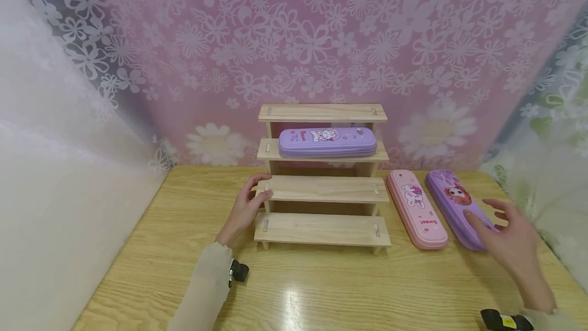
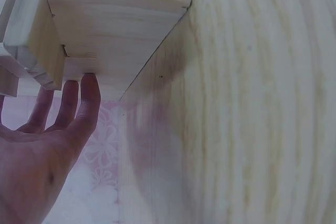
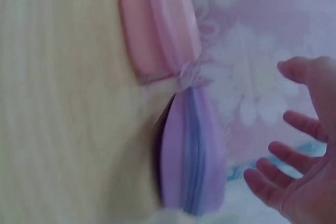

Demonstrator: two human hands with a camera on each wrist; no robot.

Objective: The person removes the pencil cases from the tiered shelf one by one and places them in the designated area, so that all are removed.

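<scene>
A tiered wooden shelf [image 1: 321, 188] stands mid-table in the head view. My left hand [image 1: 245, 206] holds the left end of its second step from the bottom, thumb on top; in the left wrist view the fingers [image 2: 90, 95] reach up against the side panel. My right hand [image 1: 512, 234] hovers over the near end of a purple pencil case [image 1: 452, 195] with a doll picture, fingers spread and bent, holding nothing. The right wrist view shows this hand [image 3: 304, 161] apart from the case [image 3: 191, 156]. A pink pencil case [image 1: 415, 208] with a rabbit lies left of the purple one.
A lilac pencil case [image 1: 328, 142] lies lengthwise on the shelf's second step from the top. Behind the shelf hangs a pink flowered cloth [image 1: 312, 40]. A white surface [image 1: 69, 142] rises along the left side of the wooden table [image 1: 298, 290].
</scene>
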